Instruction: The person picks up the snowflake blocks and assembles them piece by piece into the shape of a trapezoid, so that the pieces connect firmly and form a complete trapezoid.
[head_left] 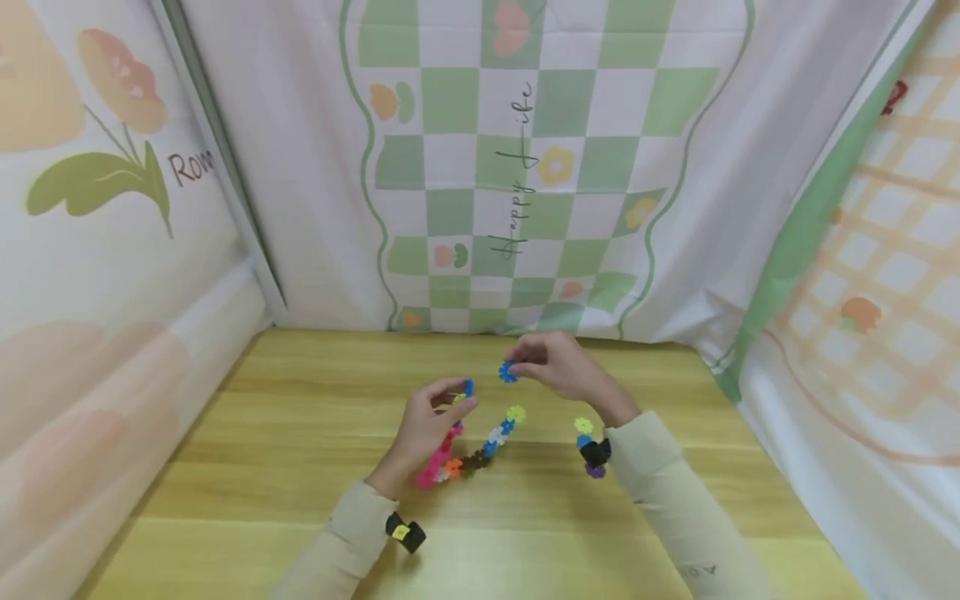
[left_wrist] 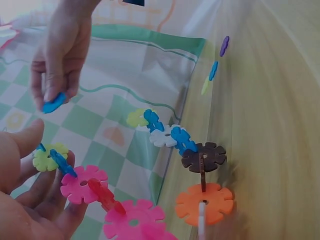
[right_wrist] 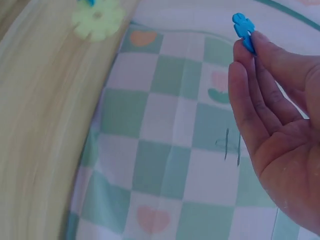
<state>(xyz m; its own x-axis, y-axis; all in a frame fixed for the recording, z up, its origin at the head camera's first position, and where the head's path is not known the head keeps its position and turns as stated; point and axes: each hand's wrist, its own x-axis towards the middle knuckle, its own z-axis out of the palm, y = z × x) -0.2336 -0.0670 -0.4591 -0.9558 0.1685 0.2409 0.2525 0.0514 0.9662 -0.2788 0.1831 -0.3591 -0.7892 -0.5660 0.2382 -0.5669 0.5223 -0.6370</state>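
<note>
My left hand (head_left: pixel 423 429) holds one end of a chain of interlocking snowflake discs, near a blue disc (head_left: pixel 468 387) that stands up at its tip. In the left wrist view the held side runs through a yellow-green disc (left_wrist: pixel 51 157), a blue one and a pink disc (left_wrist: pixel 84 184). The chain bends at its pink and orange part and runs back through brown discs (head_left: pixel 474 460), blue and white ones to a yellow-green end disc (head_left: pixel 516 413). My right hand (head_left: pixel 562 367) pinches a single blue disc (right_wrist: pixel 242 27) between thumb and fingertips, up and right of the left hand, apart from the chain.
By my right cuff, a yellow-green disc (head_left: pixel 584 426), a blue disc (head_left: pixel 583 440) and a purple disc (head_left: pixel 596 471) lie on the wooden table (head_left: pixel 300 467). A black wrist device (head_left: pixel 405 532) sits at my left cuff. Printed curtains (head_left: pixel 315 250) enclose the table's back and sides.
</note>
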